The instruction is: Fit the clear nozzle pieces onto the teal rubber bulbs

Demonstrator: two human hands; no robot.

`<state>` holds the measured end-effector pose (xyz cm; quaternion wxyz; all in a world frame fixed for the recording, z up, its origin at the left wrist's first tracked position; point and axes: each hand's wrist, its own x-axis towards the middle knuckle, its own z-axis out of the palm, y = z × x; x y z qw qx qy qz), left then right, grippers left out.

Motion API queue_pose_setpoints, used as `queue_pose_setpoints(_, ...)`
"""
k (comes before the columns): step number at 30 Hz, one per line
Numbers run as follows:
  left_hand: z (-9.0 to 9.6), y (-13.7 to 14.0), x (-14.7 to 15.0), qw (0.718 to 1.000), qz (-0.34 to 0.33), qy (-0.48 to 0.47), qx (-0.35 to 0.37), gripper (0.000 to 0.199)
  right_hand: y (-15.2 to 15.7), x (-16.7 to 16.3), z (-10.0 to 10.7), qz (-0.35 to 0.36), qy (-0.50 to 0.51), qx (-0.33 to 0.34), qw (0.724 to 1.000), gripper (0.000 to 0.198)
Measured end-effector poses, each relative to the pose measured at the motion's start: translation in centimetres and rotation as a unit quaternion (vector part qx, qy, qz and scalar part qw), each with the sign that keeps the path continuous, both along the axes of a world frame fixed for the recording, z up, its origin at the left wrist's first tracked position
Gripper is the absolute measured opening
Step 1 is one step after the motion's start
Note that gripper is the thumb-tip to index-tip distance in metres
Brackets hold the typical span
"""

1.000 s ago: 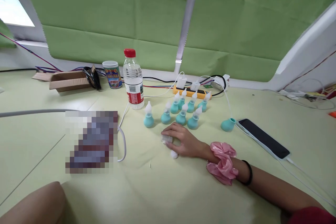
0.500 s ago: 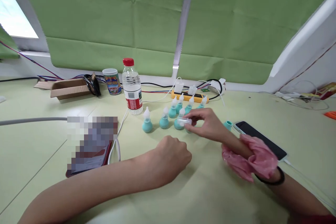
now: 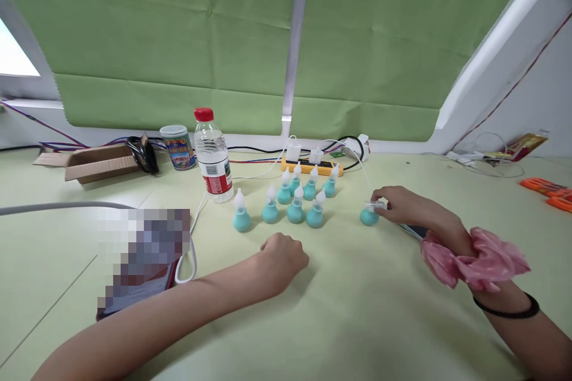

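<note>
A clear plastic bottle with a red cap and a red-and-white label [image 3: 213, 161] is taken as the landmark. Well to its right, a small, smooth turquoise bulb [image 3: 369, 217] is found on the pale green tabletop [image 3: 339, 303]. At the bulb's mouth, a small translucent plastic piece [image 3: 379, 206] is pinched by the thumb and fingers of the right hand [image 3: 404, 208]; whether it is seated cannot be told. The left hand [image 3: 281, 263] is noted to the right of the bottle and nearer the camera, its fingers curled into a loose fist; whether anything is gripped there cannot be told, the palm side being hidden. Between the bottle and the lone bulb, eight turquoise bulbs fitted with translucent tips [image 3: 295, 213] are stood in two uneven rows. The following risks are judged present: the lone bulb, seen unsteadied by the left hand, could be rolled or tipped by a sideways push; the translucent piece could be set crooked if pressed at a slant, or dropped if the pinch is slackened; the nearest fitted bulbs could be toppled if the left hand is swung forward.
</note>
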<state>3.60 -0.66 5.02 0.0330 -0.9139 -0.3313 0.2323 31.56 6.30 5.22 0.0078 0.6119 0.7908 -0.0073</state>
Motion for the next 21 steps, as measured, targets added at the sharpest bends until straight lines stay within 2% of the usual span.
queue_pose_setpoints(3,-0.7,0.8,0.0,0.999,0.039,-0.012,0.034,0.027,0.1,0.2,-1.1,0.026,0.01,-0.025,0.999,0.023)
queue_pose_setpoints(6,-1.1,1.4,-0.2,0.997,0.045,-0.028,0.049,0.03,0.2,-0.2,-1.4,0.043,0.014,-0.052,0.998,0.021)
queue_pose_setpoints(9,-1.5,1.7,-0.9,0.996,0.046,-0.041,0.064,0.035,0.4,-0.8,-1.6,0.051,-0.008,-0.027,0.998,0.019)
queue_pose_setpoints(12,-2.6,1.7,-2.2,0.983,0.034,-0.108,0.145,0.028,-0.2,-1.7,-1.1,0.059,-0.002,-0.008,0.998,0.02)
queue_pose_setpoints(15,-4.0,1.0,-3.6,0.933,0.018,-0.286,0.218,0.022,-2.4,-4.1,0.6,0.104,0.051,-0.011,0.993,0.021)
queue_pose_setpoints(18,-5.3,-0.6,-4.6,0.854,0.027,-0.497,0.153,0.036,-5.1,-8.2,2.2,0.192,0.146,-0.054,0.969,0.022)
queue_pose_setpoints(21,-6.5,-2.1,-4.8,0.786,0.082,-0.61,0.06,0.049,-6.6,-12.8,2.4,0.264,0.227,-0.056,0.936,0.022)
